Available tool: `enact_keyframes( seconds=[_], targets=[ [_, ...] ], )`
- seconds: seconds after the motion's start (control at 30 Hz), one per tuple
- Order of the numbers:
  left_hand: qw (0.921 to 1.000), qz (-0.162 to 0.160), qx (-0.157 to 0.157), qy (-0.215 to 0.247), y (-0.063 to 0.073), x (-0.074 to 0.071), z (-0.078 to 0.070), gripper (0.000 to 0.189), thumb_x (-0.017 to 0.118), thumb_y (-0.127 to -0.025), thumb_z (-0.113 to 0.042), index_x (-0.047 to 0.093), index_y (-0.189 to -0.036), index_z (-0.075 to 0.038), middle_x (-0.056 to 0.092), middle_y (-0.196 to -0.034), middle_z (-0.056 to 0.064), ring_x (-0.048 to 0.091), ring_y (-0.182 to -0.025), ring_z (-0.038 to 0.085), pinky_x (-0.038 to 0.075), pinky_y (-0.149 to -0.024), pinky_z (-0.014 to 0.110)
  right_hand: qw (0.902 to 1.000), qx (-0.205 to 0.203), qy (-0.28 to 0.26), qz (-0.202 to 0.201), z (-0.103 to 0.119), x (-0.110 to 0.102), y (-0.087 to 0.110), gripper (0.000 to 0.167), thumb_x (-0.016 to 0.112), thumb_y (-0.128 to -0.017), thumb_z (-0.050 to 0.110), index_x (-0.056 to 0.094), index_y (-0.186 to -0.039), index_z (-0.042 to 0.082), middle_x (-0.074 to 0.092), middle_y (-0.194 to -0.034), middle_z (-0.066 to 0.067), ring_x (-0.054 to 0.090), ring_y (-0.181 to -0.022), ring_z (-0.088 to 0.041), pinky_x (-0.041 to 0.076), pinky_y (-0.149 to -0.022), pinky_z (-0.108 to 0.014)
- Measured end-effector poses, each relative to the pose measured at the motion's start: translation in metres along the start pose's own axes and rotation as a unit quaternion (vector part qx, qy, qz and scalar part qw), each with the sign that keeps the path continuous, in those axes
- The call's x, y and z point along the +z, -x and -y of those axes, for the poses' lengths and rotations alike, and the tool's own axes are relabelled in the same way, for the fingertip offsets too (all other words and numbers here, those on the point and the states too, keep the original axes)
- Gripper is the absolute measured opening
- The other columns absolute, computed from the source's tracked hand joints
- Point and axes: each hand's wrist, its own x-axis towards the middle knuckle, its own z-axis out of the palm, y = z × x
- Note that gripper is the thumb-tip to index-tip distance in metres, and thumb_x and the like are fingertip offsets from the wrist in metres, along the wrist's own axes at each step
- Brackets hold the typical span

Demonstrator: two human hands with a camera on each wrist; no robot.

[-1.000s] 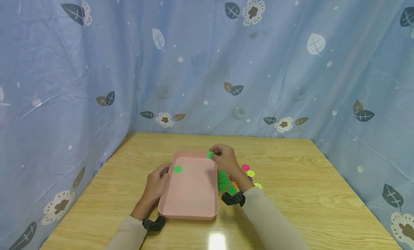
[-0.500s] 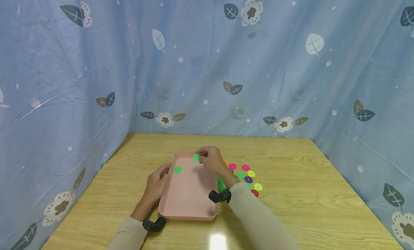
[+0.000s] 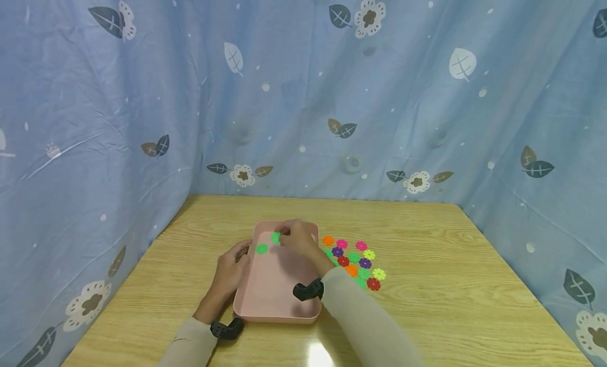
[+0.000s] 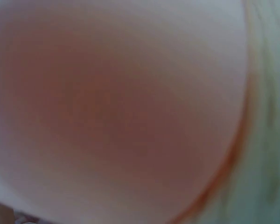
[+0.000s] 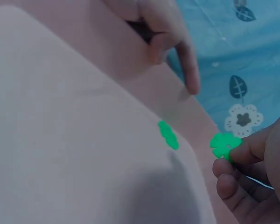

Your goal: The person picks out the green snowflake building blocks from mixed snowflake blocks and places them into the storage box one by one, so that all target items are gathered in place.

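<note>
Fingers of my right hand (image 5: pixel 261 177): pinching a slotted green flower disc (image 5: pixel 226 145) by its near edge, most of the face standing clear. Disc sits high in the pink tray (image 3: pixel 275 290), about 12 o'clock from its middle; can't tell whether it touches anything but me.

Handling, my guess: thin plastic, next to no weight, stiff with a little give at the slots, smooth enough to slip if pinched at a petal tip. Best hold: thumb and forefinger across the rim, a bit inward. Lying flat, it would need a nail under the edge. Hard to break.

Left hand (image 3: pixel 229 269) at 9 o'clock, gripping the tray's side rim. Tray looks light, apt to slide if knocked.

Second green disc (image 3: pixel 262 249) lies inside, towards 11 o'clock. Outside, 3 o'clock: loose mixed-colour discs (image 3: pixel 352 271) on the bench (image 3: pixel 427 277).
</note>
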Motion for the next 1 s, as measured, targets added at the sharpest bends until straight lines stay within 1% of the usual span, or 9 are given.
enact_keyframes(
  seconds=[0.1, 0.23, 0.37, 0.43, 0.6, 0.7, 0.83, 0.9, 1.0],
  targets=[
    [0.9998, 0.018, -0.003, 0.002, -0.003, -0.002, 0.001, 0.045, 0.048, -0.099, -0.006, 0.056, -0.143, -0.005, 0.063, -0.134, 0.023, 0.061, -0.125, 0.038, 0.052, -0.099, 0.052, 0.9998, -0.008, -0.014, 0.010, -0.003, 0.006, -0.002, 0.030, 0.058, -0.090, -0.007, 0.072, -0.117, -0.002, 0.070, -0.104, -0.013, 0.063, -0.079, -0.016, 0.054, -0.067, -0.026],
    [0.9977, 0.064, -0.013, 0.019, -0.005, -0.012, 0.006, 0.046, 0.051, -0.100, -0.008, 0.055, -0.145, -0.010, 0.061, -0.138, 0.021, 0.059, -0.128, 0.037, 0.052, -0.100, 0.048, 0.9995, -0.023, -0.015, 0.012, -0.008, 0.013, -0.001, 0.030, 0.057, -0.088, -0.010, 0.073, -0.112, -0.003, 0.071, -0.103, -0.014, 0.059, -0.080, -0.017, 0.050, -0.067, -0.026],
    [0.9929, 0.102, -0.016, 0.059, -0.008, -0.023, 0.013, 0.046, 0.057, -0.101, -0.009, 0.054, -0.146, -0.009, 0.061, -0.138, 0.022, 0.060, -0.126, 0.037, 0.056, -0.095, 0.038, 0.9997, -0.009, -0.016, 0.014, -0.017, 0.019, 0.001, 0.028, 0.060, -0.089, -0.010, 0.075, -0.110, -0.002, 0.073, -0.100, -0.012, 0.060, -0.075, -0.016, 0.050, -0.065, -0.024],
    [0.9909, 0.115, -0.006, 0.069, -0.011, -0.027, 0.016, 0.045, 0.060, -0.101, -0.011, 0.054, -0.145, -0.006, 0.061, -0.136, 0.024, 0.061, -0.124, 0.038, 0.058, -0.090, 0.033, 0.9999, -0.002, -0.015, 0.008, -0.020, 0.020, 0.001, 0.026, 0.061, -0.089, -0.008, 0.076, -0.110, -0.002, 0.073, -0.096, -0.011, 0.059, -0.072, -0.016, 0.051, -0.065, -0.025],
    [0.9920, 0.112, 0.026, 0.051, -0.024, -0.032, 0.018, 0.036, 0.065, -0.100, -0.016, 0.063, -0.134, -0.005, 0.069, -0.119, 0.022, 0.070, -0.105, 0.035, 0.061, -0.076, 0.032, 0.9999, -0.006, 0.010, -0.004, -0.021, 0.021, -0.002, 0.025, 0.062, -0.090, -0.004, 0.077, -0.109, 0.001, 0.074, -0.098, -0.009, 0.060, -0.078, -0.016, 0.052, -0.071, -0.028],
    [0.9920, 0.110, 0.035, 0.051, -0.031, -0.035, 0.019, 0.035, 0.068, -0.097, -0.015, 0.065, -0.130, -0.005, 0.069, -0.115, 0.020, 0.070, -0.101, 0.034, 0.060, -0.076, 0.033, 0.9993, -0.018, 0.034, -0.004, -0.020, 0.022, -0.004, 0.024, 0.062, -0.091, -0.002, 0.077, -0.110, 0.001, 0.074, -0.103, -0.009, 0.063, -0.087, -0.017, 0.054, -0.078, -0.030],
    [0.9863, 0.144, 0.036, 0.071, -0.034, -0.039, 0.024, 0.042, 0.071, -0.095, -0.015, 0.062, -0.134, -0.003, 0.064, -0.127, 0.021, 0.066, -0.112, 0.035, 0.058, -0.083, 0.032, 0.9979, -0.021, 0.061, -0.006, -0.021, 0.024, -0.003, 0.023, 0.061, -0.093, -0.001, 0.077, -0.109, 0.002, 0.075, -0.104, -0.009, 0.066, -0.091, -0.019, 0.055, -0.082, -0.031],
    [0.9815, 0.166, 0.030, 0.091, -0.034, -0.040, 0.026, 0.045, 0.070, -0.095, -0.014, 0.059, -0.137, -0.001, 0.063, -0.130, 0.025, 0.066, -0.113, 0.036, 0.059, -0.083, 0.034, 0.9971, -0.024, 0.071, -0.008, -0.023, 0.024, -0.003, 0.023, 0.061, -0.092, -0.001, 0.077, -0.108, 0.002, 0.075, -0.104, -0.009, 0.067, -0.092, -0.020, 0.056, -0.083, -0.032],
    [0.9743, 0.189, 0.017, 0.121, -0.033, -0.040, 0.028, 0.047, 0.068, -0.097, -0.013, 0.055, -0.140, 0.002, 0.062, -0.130, 0.029, 0.068, -0.109, 0.036, 0.061, -0.077, 0.039, 0.9969, -0.024, 0.074, -0.011, -0.025, 0.025, -0.001, 0.024, 0.060, -0.091, -0.002, 0.078, -0.108, 0.001, 0.075, -0.104, -0.009, 0.068, -0.095, -0.022, 0.056, -0.084, -0.033]
  ],
)
